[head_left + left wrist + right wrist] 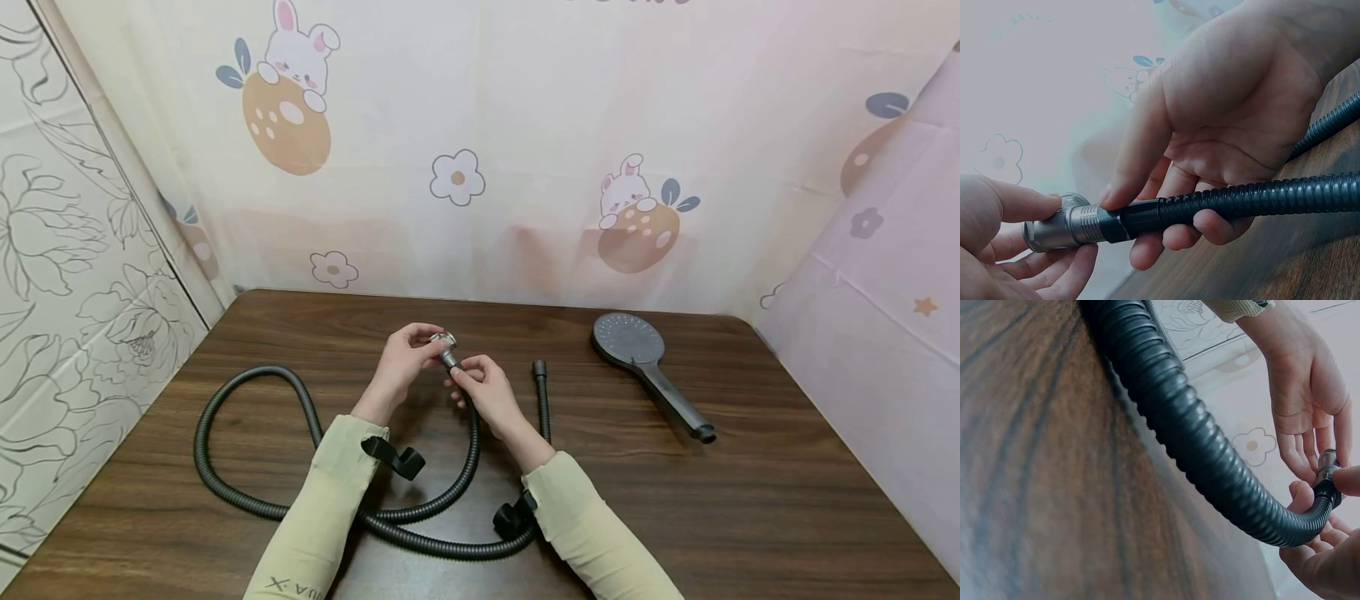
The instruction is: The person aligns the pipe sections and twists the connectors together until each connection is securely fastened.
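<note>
My left hand (399, 367) pinches a silver metal pipe fitting (1054, 230) between thumb and fingers, above the table's far half. My right hand (491, 396) grips the black collar (1142, 217) at one end of a black ribbed shower hose (472, 450), thumb on top and fingers curled below. The fitting's threaded neck (1090, 223) lies in line with the collar, its threads showing right at the collar's edge. In the right wrist view the hose (1179, 419) arcs up from the table to both hands.
The hose loops across the wooden table (675, 517), under both forearms. Its other end (540, 368) lies right of my right hand. A grey handheld shower head (630, 340) lies farther right. A printed curtain (480, 242) hangs along the table's back edge.
</note>
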The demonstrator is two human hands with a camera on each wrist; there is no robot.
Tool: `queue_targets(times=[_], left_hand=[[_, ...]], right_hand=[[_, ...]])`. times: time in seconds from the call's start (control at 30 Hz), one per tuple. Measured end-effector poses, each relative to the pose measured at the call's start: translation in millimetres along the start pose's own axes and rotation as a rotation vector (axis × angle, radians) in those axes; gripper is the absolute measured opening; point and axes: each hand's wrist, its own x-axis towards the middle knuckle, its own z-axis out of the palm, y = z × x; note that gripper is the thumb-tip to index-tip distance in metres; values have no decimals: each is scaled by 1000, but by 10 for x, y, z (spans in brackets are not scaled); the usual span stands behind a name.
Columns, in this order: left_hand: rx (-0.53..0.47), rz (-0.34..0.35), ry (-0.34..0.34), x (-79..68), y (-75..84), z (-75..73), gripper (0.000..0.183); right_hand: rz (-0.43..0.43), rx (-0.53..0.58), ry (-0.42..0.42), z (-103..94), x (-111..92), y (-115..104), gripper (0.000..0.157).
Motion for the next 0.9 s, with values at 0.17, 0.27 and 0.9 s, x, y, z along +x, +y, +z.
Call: queue_targets(times=[0.17, 0.27, 0.9], left_hand=[[5, 7, -3, 2, 1, -8, 32], [7, 11, -3, -3, 4, -8, 33], [-9, 5, 3, -3, -1, -2, 28]], right_hand=[[21, 6, -29, -15, 3, -30, 24], [27, -5, -41, -13, -38, -99, 24], [-20, -61, -29, 19, -175, -251, 27]])
